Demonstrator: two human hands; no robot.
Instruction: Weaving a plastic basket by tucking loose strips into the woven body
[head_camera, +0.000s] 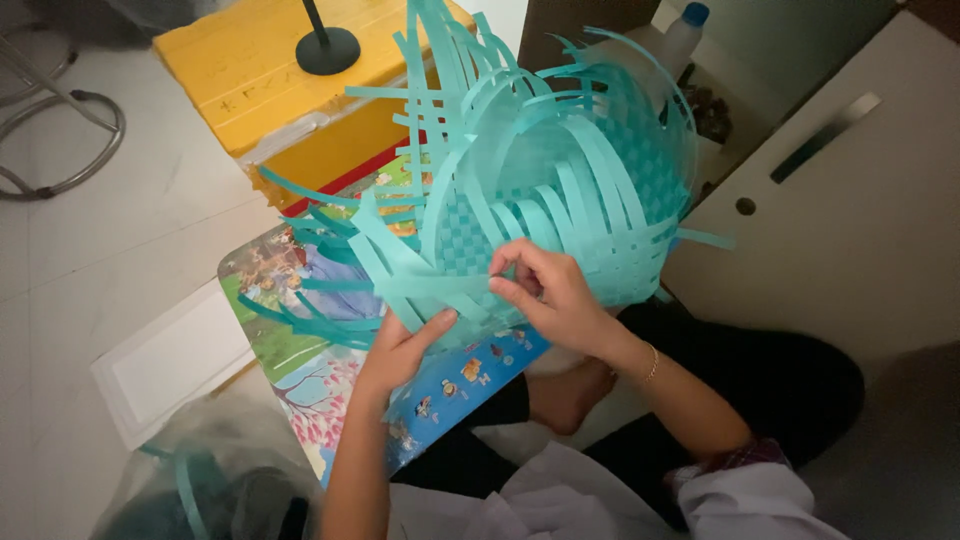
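A half-woven basket (560, 170) of teal plastic strips stands tilted in front of me, its woven base facing me and loose strip ends fanning up and to the left. My left hand (398, 350) grips the basket's lower edge from below, thumb pressed on the strips. My right hand (545, 292) pinches one teal strip at the near rim between thumb and fingers. A thin bracelet circles my right wrist.
A colourful picture mat (300, 385) lies under the basket. A yellow box (250, 70) with a black round stand base sits behind. A white cabinet (850, 200) is at the right, a plastic bag (200, 480) with teal strips at lower left, a metal chair frame (60, 140) at far left.
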